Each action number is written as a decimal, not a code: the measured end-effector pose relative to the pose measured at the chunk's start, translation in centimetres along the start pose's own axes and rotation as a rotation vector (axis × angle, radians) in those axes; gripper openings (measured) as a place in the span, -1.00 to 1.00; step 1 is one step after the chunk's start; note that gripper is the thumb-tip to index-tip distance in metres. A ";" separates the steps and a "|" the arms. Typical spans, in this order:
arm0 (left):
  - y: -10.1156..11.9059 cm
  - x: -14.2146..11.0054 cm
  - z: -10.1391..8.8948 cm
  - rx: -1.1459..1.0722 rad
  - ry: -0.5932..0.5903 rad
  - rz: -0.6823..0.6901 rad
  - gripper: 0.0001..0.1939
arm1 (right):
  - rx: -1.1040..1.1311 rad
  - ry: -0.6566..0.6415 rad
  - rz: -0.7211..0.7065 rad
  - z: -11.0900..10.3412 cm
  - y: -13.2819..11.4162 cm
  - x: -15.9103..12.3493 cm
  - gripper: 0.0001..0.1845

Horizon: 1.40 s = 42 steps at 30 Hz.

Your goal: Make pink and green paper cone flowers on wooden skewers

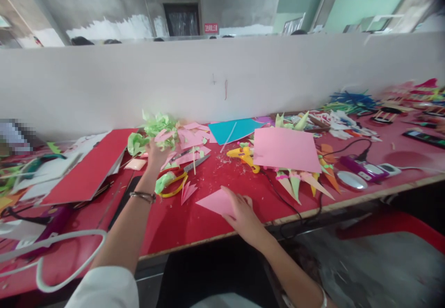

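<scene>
My left hand (158,154) reaches into a pile of crumpled green paper (160,125) and pink paper scraps (191,136); its fingertips are blurred among the scraps, so their grip is unclear. Near the table's front edge, my right hand (241,213) holds a folded piece of pink paper (213,202) between thumb and fingers. Its pointed end faces left. Between my hands lies a small pleated pink paper piece (188,192). Yellow-handled scissors (181,182) rest just right of my left forearm, with a bit of green paper over the handles.
A yellow glue gun (243,155) lies beside a pink sheet (287,149), which covers several paper cones (295,185). A blue sheet (232,131) is behind. Red board (93,164) lies left. Purple power strips (363,168) and cables sit at both sides. A white partition (278,80) bounds the back.
</scene>
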State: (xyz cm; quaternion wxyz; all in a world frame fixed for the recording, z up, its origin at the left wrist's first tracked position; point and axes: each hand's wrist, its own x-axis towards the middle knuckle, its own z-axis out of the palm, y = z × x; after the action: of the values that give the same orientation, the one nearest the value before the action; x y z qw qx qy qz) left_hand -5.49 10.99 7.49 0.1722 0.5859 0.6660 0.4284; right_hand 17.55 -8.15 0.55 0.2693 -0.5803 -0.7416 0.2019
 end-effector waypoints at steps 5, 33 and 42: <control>0.9 -5.9 -0.8 0.170 -0.246 0.548 -0.58 | 0.103 0.021 0.011 -0.3 0.8 0.7 -0.37; -0.8 -20.9 0.3 0.500 -0.620 0.966 -0.71 | -0.201 -0.221 -0.376 -5.0 3.2 -1.5 -0.71; -1.6 -21.1 0.7 0.252 -0.460 0.657 -0.76 | 0.040 -0.050 -0.183 -3.0 3.4 -0.7 -0.74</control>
State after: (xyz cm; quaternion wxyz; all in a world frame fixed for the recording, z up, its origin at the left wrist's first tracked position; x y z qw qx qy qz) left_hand -0.63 -8.24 0.06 0.0978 0.8641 0.4348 0.2338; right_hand 22.13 -8.03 0.61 0.2798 -0.4993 -0.7938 0.2057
